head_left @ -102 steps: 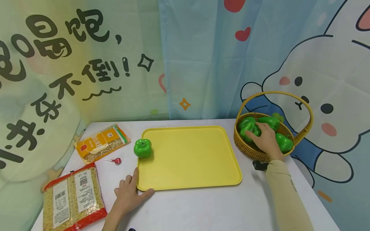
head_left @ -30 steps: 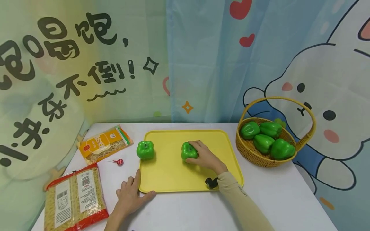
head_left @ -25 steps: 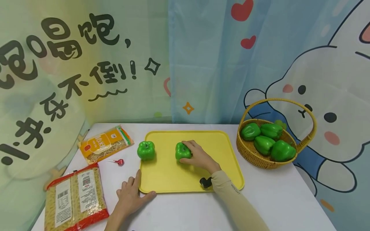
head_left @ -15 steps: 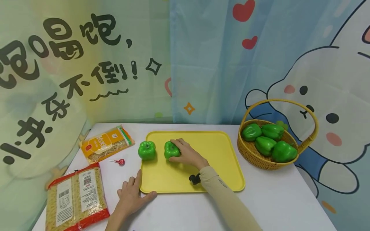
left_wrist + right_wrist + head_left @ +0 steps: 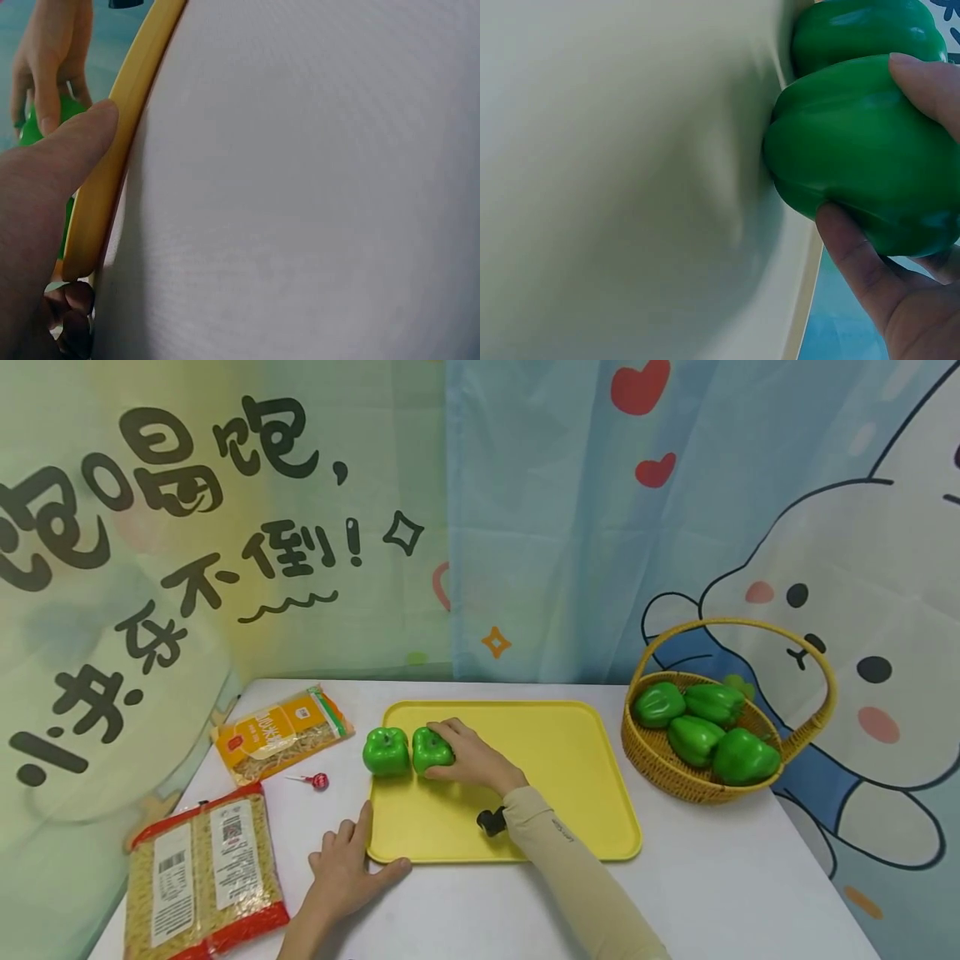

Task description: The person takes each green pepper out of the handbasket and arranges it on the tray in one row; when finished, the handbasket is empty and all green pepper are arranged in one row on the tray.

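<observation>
My right hand [image 5: 477,762] grips a green bell pepper [image 5: 430,752] over the left part of a yellow tray [image 5: 555,777]. Just left of it, a second green bell pepper [image 5: 386,752] sits at the tray's left edge, the two nearly or actually touching. Up close in the right wrist view, thumb and fingers spread around the held bell pepper [image 5: 862,150], with the other pepper [image 5: 862,34] behind. At the tray's front left corner rests my left hand [image 5: 347,875], thumb along the front rim and index finger along the left side; the left wrist view has its thumb [image 5: 82,139] on the rim.
A wicker basket [image 5: 660,772] with several green bell peppers stands at the right. On the left lie an orange food packet [image 5: 281,733], a red lollipop [image 5: 320,782] and a large red-edged bag [image 5: 206,868]. A printed curtain [image 5: 540,527] hangs behind the white table [image 5: 720,877].
My right hand has gone from the basket to the tray with a bell pepper, then slid left until beside the other pepper. The left hand has stayed at the tray corner.
</observation>
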The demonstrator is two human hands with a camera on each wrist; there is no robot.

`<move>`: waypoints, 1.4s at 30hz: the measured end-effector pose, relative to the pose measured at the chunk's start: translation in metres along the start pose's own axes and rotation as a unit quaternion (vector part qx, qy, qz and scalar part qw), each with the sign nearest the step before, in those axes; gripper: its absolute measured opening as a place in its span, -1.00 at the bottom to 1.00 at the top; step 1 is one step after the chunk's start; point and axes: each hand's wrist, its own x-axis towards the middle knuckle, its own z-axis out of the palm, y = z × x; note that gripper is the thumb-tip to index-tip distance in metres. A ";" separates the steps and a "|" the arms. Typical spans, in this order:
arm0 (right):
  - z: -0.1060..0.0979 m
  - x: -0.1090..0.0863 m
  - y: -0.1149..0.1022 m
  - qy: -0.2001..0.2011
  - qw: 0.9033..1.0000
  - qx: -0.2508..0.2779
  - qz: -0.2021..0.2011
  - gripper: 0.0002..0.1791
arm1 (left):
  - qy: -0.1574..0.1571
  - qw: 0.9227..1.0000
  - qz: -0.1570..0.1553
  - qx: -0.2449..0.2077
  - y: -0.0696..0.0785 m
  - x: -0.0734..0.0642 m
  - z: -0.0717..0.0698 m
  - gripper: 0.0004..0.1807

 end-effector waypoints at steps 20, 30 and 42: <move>0.001 0.001 -0.001 -0.009 1.000 -0.007 0.005 -0.03 | 0.000 1.000 0.001 -0.004 0.002 0.000 0.000 0.29; -0.014 -0.035 0.007 0.021 0.999 0.013 0.029 -0.01 | 0.004 1.000 0.008 -0.006 0.004 -0.001 0.001 0.28; -0.088 -0.145 0.055 0.146 0.984 -0.019 0.102 -0.03 | 0.005 1.000 0.014 0.000 0.002 -0.003 -0.002 0.28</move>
